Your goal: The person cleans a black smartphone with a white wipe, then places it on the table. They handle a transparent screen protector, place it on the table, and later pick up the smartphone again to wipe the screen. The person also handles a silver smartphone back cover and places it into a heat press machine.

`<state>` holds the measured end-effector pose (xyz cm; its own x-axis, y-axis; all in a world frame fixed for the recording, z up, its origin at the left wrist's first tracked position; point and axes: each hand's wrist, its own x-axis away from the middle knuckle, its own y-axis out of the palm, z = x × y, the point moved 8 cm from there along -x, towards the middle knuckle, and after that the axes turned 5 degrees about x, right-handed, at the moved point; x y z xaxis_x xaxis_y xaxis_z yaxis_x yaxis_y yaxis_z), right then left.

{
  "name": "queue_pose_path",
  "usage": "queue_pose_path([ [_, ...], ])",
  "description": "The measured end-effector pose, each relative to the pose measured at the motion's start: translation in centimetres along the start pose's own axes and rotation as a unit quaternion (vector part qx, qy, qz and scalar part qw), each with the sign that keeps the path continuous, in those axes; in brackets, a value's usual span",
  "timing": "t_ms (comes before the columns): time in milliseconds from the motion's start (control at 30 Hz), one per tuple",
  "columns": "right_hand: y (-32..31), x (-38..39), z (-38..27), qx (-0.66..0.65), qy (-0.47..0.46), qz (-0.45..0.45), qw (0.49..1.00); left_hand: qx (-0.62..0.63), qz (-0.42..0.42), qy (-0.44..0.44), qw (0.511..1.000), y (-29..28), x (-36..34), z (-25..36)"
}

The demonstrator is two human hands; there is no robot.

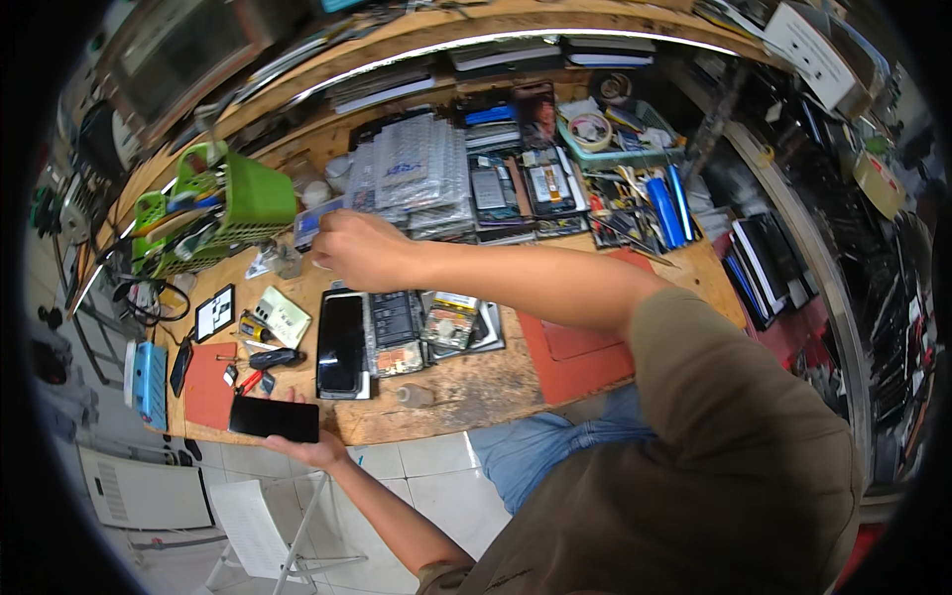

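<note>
My left hand (313, 453) is at the table's near left edge, holding a black smartphone (275, 419) with its dark screen up. The fingers wrap under it, thumb side partly hidden. Across the table stretches my right arm, and my right hand (359, 250) hangs near a small clear jar (288, 263) by the green basket. Its fingers are curled together; what they hold, if anything, is hidden. Just below that hand lies another black phone (341, 342) on a pale backing, beside several opened phone parts (397, 327).
A green plastic basket (260, 188) with tools stands at the left. Stacked bubble-wrapped packs (409, 164) fill the back. At the right are a teal tray (620, 149), blue cylinders (666, 210) and a red mat (570, 342). Black pliers with red handles (260, 379) lie near the phone; a white folding chair (260, 531) is below.
</note>
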<state>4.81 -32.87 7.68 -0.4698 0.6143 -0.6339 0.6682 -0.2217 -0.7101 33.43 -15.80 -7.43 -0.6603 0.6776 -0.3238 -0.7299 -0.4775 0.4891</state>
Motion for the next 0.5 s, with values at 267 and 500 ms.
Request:
queue_pose_path([
  [267,-20.0,24.2,5.9,-0.126,0.311,0.097,0.937,0.169,-0.11,-0.007,0.979,8.5,8.6,10.4],
  [500,-27.3,28.1,2.5,-0.089,0.228,0.136,0.96,0.438,-0.303,-0.461,0.71,29.5,25.5,2.0],
])
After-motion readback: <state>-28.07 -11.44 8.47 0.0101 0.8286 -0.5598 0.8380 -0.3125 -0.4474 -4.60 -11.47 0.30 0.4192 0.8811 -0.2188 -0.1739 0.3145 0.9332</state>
